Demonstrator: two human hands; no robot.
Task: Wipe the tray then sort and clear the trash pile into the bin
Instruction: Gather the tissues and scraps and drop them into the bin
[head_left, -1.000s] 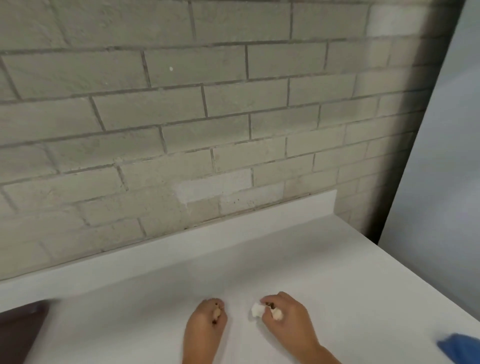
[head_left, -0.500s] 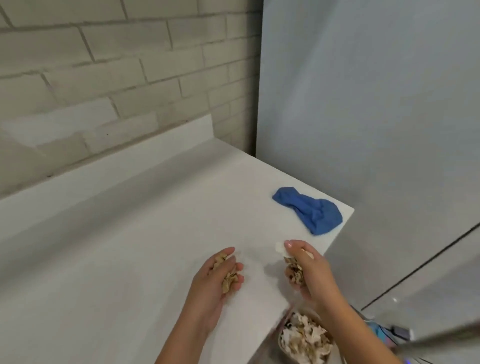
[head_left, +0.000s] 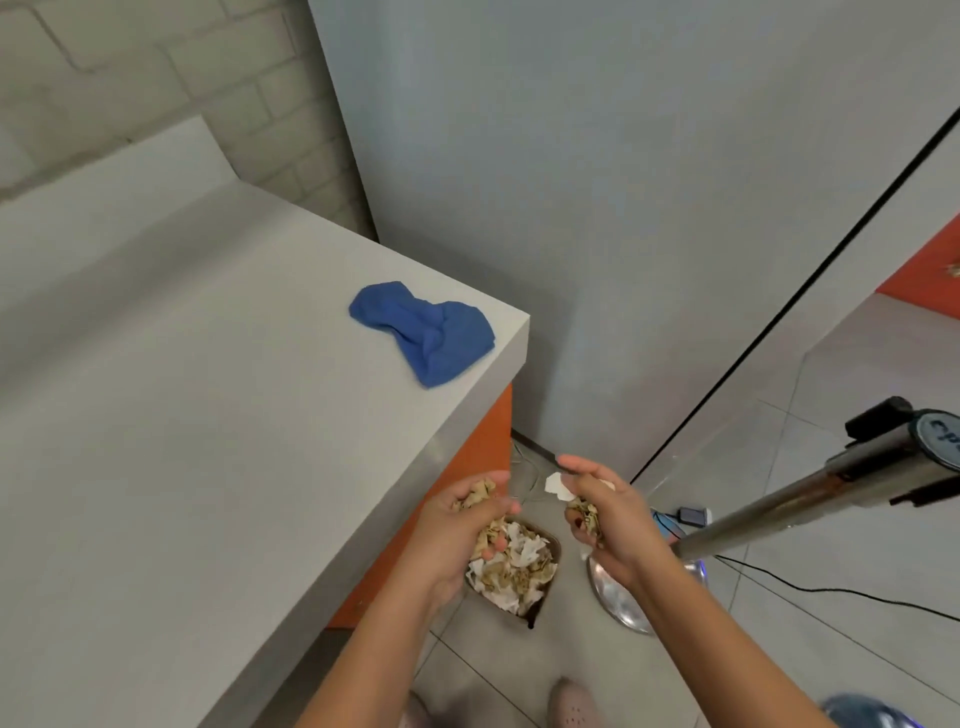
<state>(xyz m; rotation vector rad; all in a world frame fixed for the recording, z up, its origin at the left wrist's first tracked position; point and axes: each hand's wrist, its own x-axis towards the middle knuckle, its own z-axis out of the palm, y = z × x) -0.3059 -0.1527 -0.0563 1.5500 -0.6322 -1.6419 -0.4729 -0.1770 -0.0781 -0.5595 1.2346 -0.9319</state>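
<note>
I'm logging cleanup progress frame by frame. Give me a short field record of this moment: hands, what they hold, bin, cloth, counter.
left hand: closed around tan crumpled scraps, above the bin
right hand: gripping tan scraps plus a white paper bit, just right of the bin
bin: small container on the tiled floor, nearly full of tan and white paper trash
cloth: crumpled blue cloth lying near the counter's corner, untouched
counter: white countertop, orange side panel below
tray: not in view
</note>
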